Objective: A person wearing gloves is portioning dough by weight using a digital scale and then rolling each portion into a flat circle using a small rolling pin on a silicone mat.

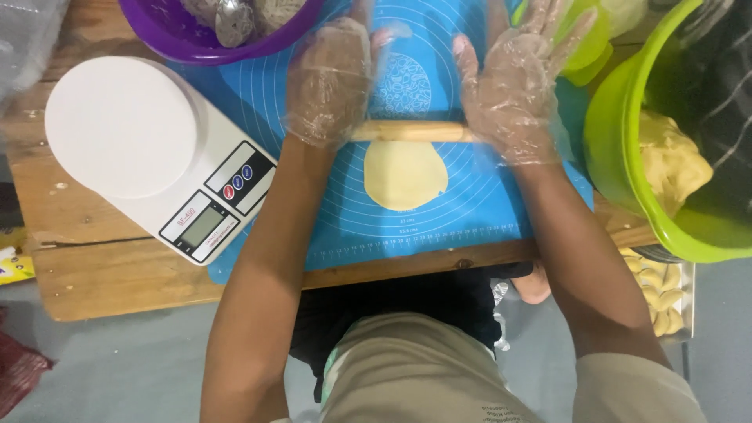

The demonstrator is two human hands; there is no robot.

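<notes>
Both gloved hands, left hand (329,82) and right hand (509,90), press flat and open, no grip closed, on the wooden rolling pin (411,131) at the far edge of the flat dough disc (405,176) on the blue mat (470,211), white scale (149,149) left, green bowl (619,149) right.

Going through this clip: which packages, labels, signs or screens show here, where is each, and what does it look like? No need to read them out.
Kitchen scale: on the wooden table, left of the blue mat; white, round platform.
Scale screen: front corner of the scale; small grey-green rectangle, blank, with a small printed label beside it.
Scale buttons: dark panel beside the screen; one red, two blue.
Yellow package: far left edge, below the table; mostly cut off.
Blue mat: printed white rings and ruler marks.
</notes>
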